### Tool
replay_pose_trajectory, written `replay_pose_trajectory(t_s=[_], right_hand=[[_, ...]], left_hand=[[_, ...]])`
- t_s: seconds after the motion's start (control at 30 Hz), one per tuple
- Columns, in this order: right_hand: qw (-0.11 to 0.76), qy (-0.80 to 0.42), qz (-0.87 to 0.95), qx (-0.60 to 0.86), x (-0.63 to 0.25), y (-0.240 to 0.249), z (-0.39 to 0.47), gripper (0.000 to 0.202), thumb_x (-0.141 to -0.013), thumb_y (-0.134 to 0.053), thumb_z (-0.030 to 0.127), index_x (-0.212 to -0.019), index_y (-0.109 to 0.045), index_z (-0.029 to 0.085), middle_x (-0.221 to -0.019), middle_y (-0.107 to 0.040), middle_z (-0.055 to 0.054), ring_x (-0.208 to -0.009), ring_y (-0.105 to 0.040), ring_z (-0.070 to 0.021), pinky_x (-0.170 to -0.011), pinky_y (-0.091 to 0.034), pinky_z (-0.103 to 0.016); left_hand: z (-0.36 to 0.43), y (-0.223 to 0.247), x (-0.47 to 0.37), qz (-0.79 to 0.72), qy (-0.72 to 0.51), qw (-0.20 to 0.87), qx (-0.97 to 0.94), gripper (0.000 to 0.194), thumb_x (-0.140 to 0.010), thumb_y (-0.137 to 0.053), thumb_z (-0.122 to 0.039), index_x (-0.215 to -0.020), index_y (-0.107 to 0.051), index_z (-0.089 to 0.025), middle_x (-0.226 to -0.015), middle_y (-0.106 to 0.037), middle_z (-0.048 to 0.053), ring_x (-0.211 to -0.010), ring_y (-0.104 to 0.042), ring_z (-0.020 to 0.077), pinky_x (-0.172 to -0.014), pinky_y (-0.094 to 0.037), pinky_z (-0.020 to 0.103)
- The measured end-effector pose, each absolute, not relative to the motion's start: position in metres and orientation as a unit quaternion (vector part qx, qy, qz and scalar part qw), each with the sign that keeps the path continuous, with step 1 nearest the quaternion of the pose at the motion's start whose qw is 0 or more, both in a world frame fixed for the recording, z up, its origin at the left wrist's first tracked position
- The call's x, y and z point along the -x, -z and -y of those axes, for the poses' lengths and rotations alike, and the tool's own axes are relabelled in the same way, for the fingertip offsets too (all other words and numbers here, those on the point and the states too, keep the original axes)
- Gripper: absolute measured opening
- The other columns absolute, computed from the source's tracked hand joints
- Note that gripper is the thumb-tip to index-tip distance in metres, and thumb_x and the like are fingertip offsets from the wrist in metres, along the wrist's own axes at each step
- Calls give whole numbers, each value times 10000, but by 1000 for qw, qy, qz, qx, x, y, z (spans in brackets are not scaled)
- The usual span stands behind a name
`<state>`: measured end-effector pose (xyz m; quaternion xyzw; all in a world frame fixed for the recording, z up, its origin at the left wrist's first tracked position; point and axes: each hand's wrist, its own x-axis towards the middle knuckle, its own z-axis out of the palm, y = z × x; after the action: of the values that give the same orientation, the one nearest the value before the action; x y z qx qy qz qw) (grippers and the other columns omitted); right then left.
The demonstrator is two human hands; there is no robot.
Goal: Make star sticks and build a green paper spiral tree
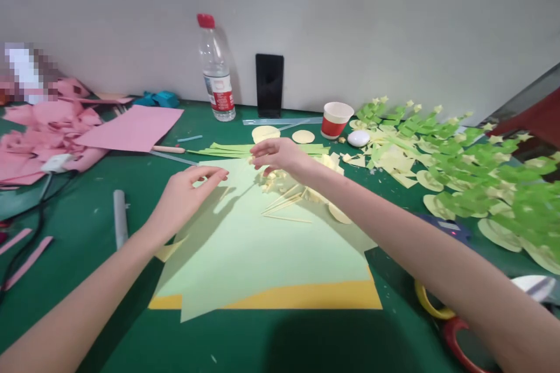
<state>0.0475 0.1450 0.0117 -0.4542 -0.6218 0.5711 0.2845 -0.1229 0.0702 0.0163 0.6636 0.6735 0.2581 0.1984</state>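
My left hand [186, 195] hovers over the far left corner of a light green paper sheet [258, 250], its fingertips pinched together with nothing visible between them. My right hand [280, 157] reaches in from the right above a pile of pale yellow paper scraps [280, 182], fingers curled and pinched. Whether it holds a small piece is unclear. Thin wooden sticks [286, 207] lie on the green sheet just below my right wrist. Under the green sheet lies a yellow sheet [306, 297].
The green table [87, 280] holds pink paper [131, 127] and pink scraps at left, a grey pen-like tool [119, 215], a water bottle [216, 73], a black phone [269, 86], a red cup [336, 119] and green paper trees [476, 169] at right. Scissor handles [437, 309] lie under my right forearm.
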Motion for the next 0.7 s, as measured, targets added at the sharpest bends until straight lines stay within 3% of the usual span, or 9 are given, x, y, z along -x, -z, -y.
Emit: replay_pose_trajectory(t_s=[0.2,0.7], right_hand=[[228,-588,639,440,-16,7,-158,281,-861,-512,291,-1100,-528,144,-1075,-565,-68,-895,-576,-166,-748,-501,-362],[179,-561,688,424,13,23,-172,288,-861,-511,299,-1106,-529,150,-1105,-555,-73,-933,-565,-177,-780,-488,-382]], left_hand=[[-77,-3,139,-688,-222,146,-675,318,-749,-476,-431,-803,-675,-188,-932,-687,75,-898,-586,269,-794,-422,326],[-83,12,148,-683,-149,75,-711,267,-759,-490,-440,-706,-587,-197,-789,-674,77,-808,-585,276,-674,-406,334]])
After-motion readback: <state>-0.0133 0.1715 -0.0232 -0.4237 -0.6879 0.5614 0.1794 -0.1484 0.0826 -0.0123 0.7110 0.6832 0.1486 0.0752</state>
